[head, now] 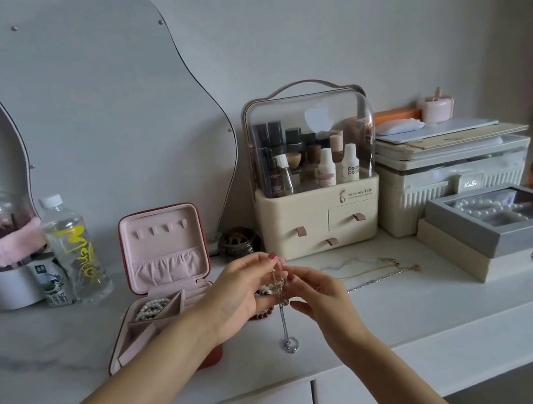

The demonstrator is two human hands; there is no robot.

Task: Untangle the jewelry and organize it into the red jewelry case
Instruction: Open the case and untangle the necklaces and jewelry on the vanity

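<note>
The left hand [237, 296] and the right hand [320, 292] meet above the middle of the counter [413, 314], fingers curled, both pinching a silver chain [282, 313]. The left fingertips hold its top end, the right fingers hold it a little lower. The chain hangs straight down between the hands, and its pendant [290, 345] is near the front edge of the counter.

The red case [163, 286] stands open just left of the hands, its lid upright, with pink lining. A pearl bracelet [153, 308] lies in 1 far compartment of its tray. A red bead bracelet [262, 313] lies on the counter, partly hidden behind the left hand. To the right of the hands, 2 thin chains lie flat: a gold chain [388, 261] farther back and a silver strand [373, 281] nearer.

Behind the hands stands a cosmetics organizer [319, 214]. At the far right a grey box [502, 218] holds pearls. At the far left there is a water bottle [73, 248].
</note>
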